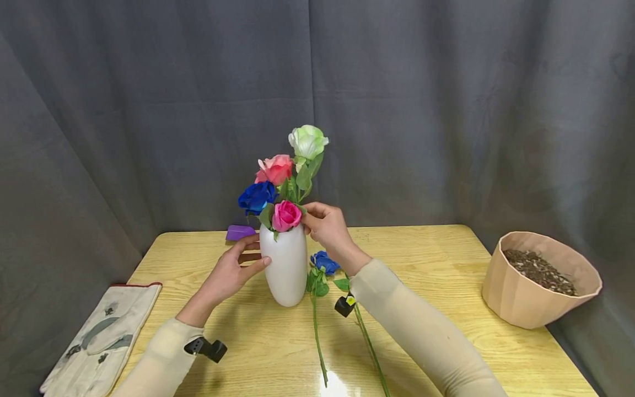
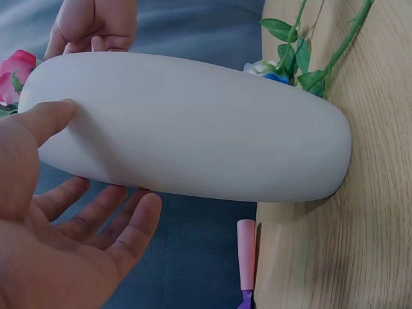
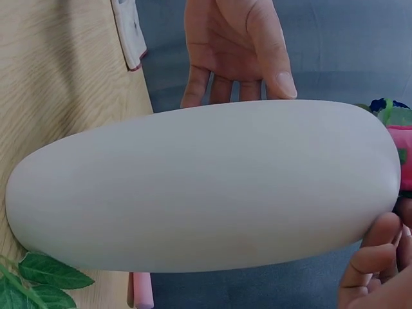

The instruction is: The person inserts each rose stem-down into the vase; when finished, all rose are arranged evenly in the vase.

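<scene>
A white vase (image 1: 284, 267) stands upright on the table, holding a bunch of artificial roses. My left hand (image 1: 230, 273) holds its left side, the thumb in front and the other fingers behind. At the vase's mouth on the right, my right hand (image 1: 327, 231) pinches close beside the magenta rose (image 1: 286, 215), with the fingertips at the rim in the right wrist view. Above that bloom are a blue rose (image 1: 257, 197), a coral-pink rose (image 1: 275, 169) and a taller pale green-white rose (image 1: 308, 141). The stems inside the vase are hidden.
Right of the vase lies a blue rose (image 1: 325, 263), with another green stem (image 1: 369, 342) partly under my right arm. A purple tool (image 1: 240, 232) with a pink handle (image 2: 246, 254) lies behind the vase. Gloves (image 1: 106, 336) lie at left; a soil-filled planter (image 1: 516, 298) stands at right.
</scene>
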Demonstrator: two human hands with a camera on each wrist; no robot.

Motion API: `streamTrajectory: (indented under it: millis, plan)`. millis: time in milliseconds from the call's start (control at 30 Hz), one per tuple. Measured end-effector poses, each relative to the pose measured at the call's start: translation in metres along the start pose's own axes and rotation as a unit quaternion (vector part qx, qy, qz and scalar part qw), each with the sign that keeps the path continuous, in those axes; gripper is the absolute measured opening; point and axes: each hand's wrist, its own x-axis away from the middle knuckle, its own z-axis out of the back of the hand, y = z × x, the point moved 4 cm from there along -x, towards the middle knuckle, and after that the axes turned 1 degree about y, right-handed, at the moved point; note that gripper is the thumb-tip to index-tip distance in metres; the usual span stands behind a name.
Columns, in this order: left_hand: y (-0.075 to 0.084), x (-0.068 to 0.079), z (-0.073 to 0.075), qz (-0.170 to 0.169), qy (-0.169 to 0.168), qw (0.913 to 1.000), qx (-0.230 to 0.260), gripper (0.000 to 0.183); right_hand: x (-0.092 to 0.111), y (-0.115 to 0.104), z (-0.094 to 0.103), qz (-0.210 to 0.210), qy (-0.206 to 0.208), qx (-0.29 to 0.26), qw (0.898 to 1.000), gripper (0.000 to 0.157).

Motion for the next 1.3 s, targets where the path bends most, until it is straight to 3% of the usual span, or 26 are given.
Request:
streamTrajectory:
  millis: [633,1300]
  plan:
    - [-0.001,0.0,0.002,0.001,0.002,1.0,-0.006,0.069,0.008,0.003,0.017,-0.008,-0.042,-0.009,0.999,0.021]
    - [-0.004,-0.002,0.002,0.004,0.0,1.0,0.005,0.07,0.035,0.02,0.054,-0.029,-0.108,0.113,0.987,0.024]
